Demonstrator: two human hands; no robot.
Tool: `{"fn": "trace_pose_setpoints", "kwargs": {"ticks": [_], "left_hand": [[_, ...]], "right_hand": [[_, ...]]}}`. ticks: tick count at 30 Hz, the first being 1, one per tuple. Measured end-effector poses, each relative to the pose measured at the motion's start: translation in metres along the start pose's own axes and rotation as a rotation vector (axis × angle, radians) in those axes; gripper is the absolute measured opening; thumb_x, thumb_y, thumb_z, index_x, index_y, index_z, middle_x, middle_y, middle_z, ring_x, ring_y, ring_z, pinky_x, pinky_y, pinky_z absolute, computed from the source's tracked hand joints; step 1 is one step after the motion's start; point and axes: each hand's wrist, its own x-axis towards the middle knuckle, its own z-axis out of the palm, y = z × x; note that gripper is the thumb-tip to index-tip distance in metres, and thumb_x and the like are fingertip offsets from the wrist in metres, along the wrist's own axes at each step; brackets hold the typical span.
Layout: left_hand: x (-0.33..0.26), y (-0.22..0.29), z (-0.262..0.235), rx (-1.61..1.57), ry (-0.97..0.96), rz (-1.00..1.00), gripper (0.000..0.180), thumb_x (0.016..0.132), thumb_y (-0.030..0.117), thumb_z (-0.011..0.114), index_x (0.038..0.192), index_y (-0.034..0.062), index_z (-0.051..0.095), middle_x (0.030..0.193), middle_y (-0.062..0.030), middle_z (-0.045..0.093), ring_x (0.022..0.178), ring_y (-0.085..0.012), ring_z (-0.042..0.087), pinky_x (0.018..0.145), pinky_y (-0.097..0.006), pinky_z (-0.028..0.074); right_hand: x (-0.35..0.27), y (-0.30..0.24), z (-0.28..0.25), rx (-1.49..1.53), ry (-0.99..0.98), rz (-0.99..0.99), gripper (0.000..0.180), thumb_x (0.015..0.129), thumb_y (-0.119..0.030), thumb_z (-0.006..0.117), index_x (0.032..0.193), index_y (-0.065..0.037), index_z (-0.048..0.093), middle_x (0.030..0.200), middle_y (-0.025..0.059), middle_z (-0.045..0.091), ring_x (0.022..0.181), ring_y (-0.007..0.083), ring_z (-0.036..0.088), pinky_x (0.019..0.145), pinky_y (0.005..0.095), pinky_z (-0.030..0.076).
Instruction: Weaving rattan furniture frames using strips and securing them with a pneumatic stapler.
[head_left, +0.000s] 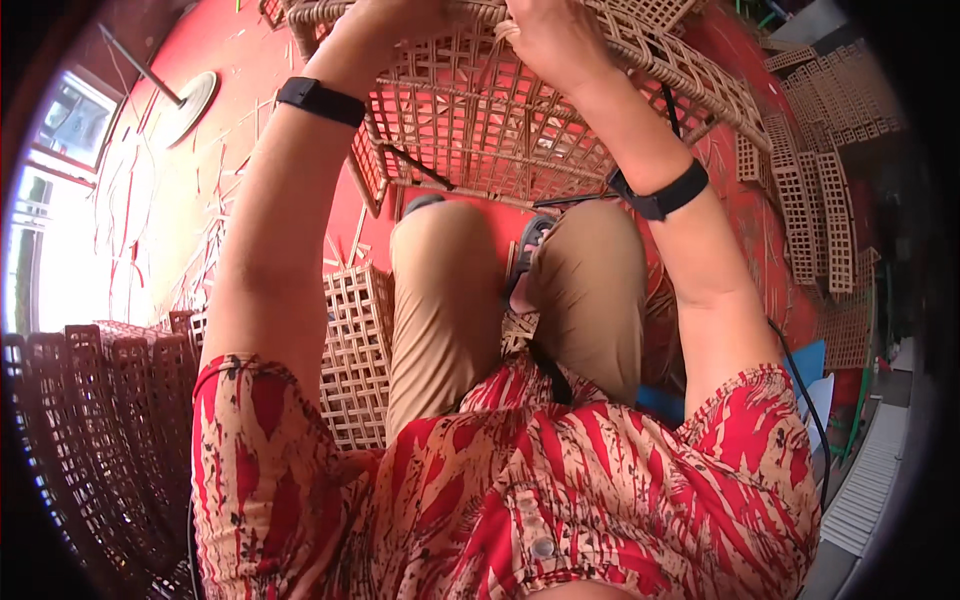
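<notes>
In front of my knees stands a large open-woven cane basket (520, 140) with a thick wrapped rim. My right hand (555, 40) is at the rim near the top of the view, its fingers closed in a pinch. A thin cane strip (488, 68) runs down from those fingertips across the open weave. Farther left, my left hand (408, 16) lies over the same rim; it is blurred and partly cut off by the upper edge, so its fingers do not show. Dark struts cross the basket's inside.
Beside my left leg is a woven cane piece (352, 350). Dark brown woven baskets (100, 420) stand at the left. More cane panels (815, 205) lie at the right. Loose strips scatter over the red floor (240, 90), near a round base with a pole (190, 105).
</notes>
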Motion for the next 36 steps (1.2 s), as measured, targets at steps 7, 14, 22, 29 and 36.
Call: {"fn": "trace_pose_setpoints", "kwargs": {"ticks": [7,14,22,29,36], "left_hand": [[-0.233,-0.021,-0.132,-0.206,0.268,-0.261,0.053,0.075,0.019,0.077,0.125,0.0127,0.059,0.118,-0.0144,0.056,0.115,-0.0343,0.052,0.096,-0.048,0.040],[-0.339,-0.023,-0.193,-0.156,0.441,-0.382,0.039,0.081,0.015,0.074,0.118,0.0099,0.064,0.111,-0.0134,0.063,0.108,-0.0294,0.059,0.090,-0.043,0.047],[-0.312,-0.022,-0.190,-0.054,0.288,-0.440,0.073,0.073,0.025,0.077,0.140,0.0269,0.050,0.135,-0.0045,0.053,0.129,-0.0305,0.047,0.103,-0.051,0.040],[-0.311,-0.021,-0.200,-0.078,0.275,-0.505,0.074,0.074,0.031,0.078,0.142,0.0303,0.047,0.139,-0.0046,0.050,0.129,-0.0323,0.047,0.101,-0.056,0.039],[-0.322,0.015,-0.220,-0.119,0.395,-0.472,0.074,0.071,0.011,0.073,0.140,0.0253,0.048,0.134,-0.0045,0.051,0.124,-0.0306,0.049,0.097,-0.051,0.040]], "right_hand": [[-0.033,-0.243,-0.089,-0.055,-0.162,-0.400,0.032,0.080,-0.007,0.069,0.109,0.000,0.058,0.107,0.0253,0.057,0.091,0.0471,0.060,0.078,0.0506,0.052],[-0.084,-0.343,-0.179,-0.138,-0.418,-0.257,0.008,0.083,-0.014,0.067,0.087,-0.006,0.068,0.092,0.0144,0.066,0.088,0.0361,0.066,0.078,0.0462,0.054],[-0.060,-0.307,-0.217,-0.177,-0.271,-0.295,0.008,0.085,-0.012,0.066,0.092,-0.008,0.069,0.092,0.0132,0.069,0.085,0.0344,0.068,0.075,0.0448,0.055],[-0.022,-0.326,-0.206,-0.116,-0.283,-0.357,0.008,0.085,-0.012,0.067,0.092,-0.008,0.069,0.087,0.0117,0.069,0.083,0.0316,0.068,0.072,0.0422,0.054],[-0.046,-0.367,-0.214,-0.099,-0.355,-0.400,0.007,0.085,-0.008,0.066,0.091,-0.007,0.067,0.084,0.0103,0.066,0.077,0.0307,0.067,0.068,0.0405,0.055]]}}
